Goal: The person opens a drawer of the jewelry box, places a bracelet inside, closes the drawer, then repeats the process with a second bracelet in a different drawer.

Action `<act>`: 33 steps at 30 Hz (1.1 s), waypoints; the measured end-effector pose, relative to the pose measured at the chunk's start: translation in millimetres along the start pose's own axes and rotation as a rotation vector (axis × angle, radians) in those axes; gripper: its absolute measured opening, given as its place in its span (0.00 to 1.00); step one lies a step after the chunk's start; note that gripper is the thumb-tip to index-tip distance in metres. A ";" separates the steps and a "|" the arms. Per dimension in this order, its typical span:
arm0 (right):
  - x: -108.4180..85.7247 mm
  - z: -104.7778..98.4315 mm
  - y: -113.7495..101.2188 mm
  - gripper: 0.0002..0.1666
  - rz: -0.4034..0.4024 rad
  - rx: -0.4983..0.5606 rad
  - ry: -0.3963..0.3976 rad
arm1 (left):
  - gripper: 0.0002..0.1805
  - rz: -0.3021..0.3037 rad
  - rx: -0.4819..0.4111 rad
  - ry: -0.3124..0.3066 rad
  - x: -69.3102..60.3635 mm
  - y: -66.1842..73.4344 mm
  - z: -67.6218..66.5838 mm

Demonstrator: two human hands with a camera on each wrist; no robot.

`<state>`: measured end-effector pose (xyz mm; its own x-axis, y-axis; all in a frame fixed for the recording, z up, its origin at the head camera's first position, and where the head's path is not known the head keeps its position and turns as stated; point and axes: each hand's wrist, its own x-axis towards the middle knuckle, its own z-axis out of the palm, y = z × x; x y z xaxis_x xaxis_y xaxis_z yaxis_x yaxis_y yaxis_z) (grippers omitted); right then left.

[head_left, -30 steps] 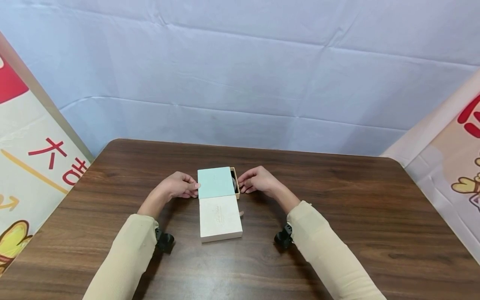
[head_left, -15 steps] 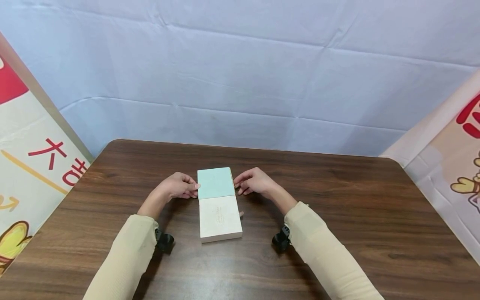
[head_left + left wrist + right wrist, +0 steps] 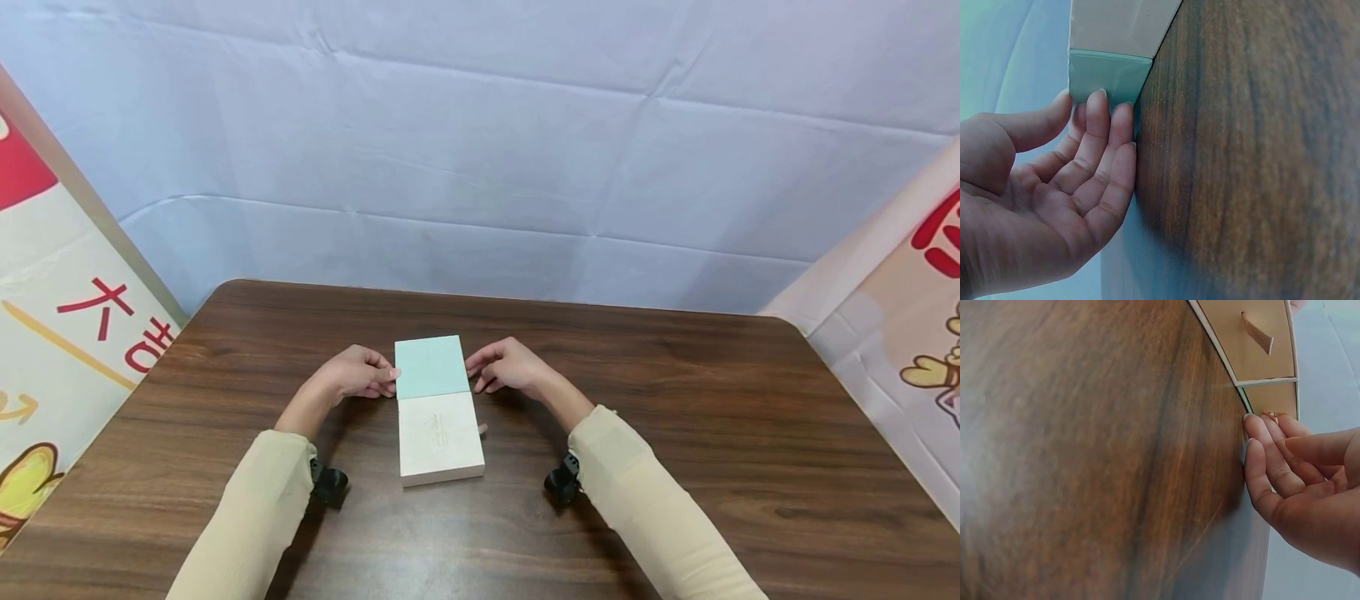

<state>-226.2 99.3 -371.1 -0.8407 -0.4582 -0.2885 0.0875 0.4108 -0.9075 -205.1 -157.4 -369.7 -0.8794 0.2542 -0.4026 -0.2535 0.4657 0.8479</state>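
A mint-green drawer box point(image 3: 431, 367) lies flat on the table, its drawer flush inside the sleeve. Against its near side sits a white drawer box point(image 3: 441, 437) with faint gold print. My left hand point(image 3: 360, 372) is at the mint box's left end; in the left wrist view its thumb touches the top edge and slightly bent fingers rest against the end face. On the opposite end, my right hand point(image 3: 512, 367) has its fingertips against the tan drawer front point(image 3: 1270, 399), by a small ribbon tab. The drawer's contents are hidden.
A tan ribbon tab point(image 3: 1259, 334) sticks out of the white box's drawer front. Both boxes stand on a dark wood-grain table point(image 3: 675, 433). A pale cloth point(image 3: 480, 150) hangs behind it, with printed banners at both sides.
My right hand has moved a little left, and the drawer of the mint-green box, partly out a second ago, has slid in until flush. The left hand and white box have stayed put.
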 end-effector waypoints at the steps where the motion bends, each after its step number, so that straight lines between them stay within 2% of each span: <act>1: -0.3 0.0 0.0 0.17 -0.001 -0.001 0.000 | 0.11 0.000 -0.001 0.000 -0.2 0.0 0.2; 21: -6.1 0.3 2.2 0.17 -0.010 0.022 -0.002 | 0.11 -0.010 -0.004 0.010 0.5 0.3 1.7; 33: -12.3 -8.7 1.9 0.16 -0.007 0.027 -0.036 | 0.11 -0.004 0.016 0.021 -0.3 1.4 1.0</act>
<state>-220.3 112.6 -366.6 -0.8214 -0.4896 -0.2926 0.0964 0.3864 -0.9173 -204.7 -155.9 -368.8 -0.8866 0.2347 -0.3987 -0.2507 0.4806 0.8404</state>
